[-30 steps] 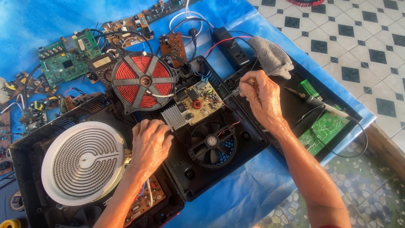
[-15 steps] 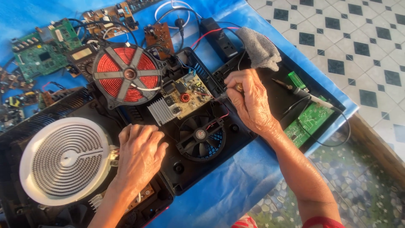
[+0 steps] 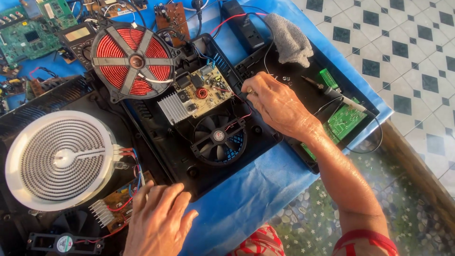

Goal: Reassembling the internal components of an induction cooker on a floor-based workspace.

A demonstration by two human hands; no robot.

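while the right hand [image 3: 277, 105] pinches something tiny beside the circuit board [image 3: 201, 90] and the left hand [image 3: 159, 223] rests flat and empty, a slip could snag the red wire [image 3: 239, 102].

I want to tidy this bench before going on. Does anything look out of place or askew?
Yes. The red coil lies tipped out over the open cooker base's rim instead of seated inside. A grey cloth sits crumpled at its far corner. The right hand rests by the circuit board.
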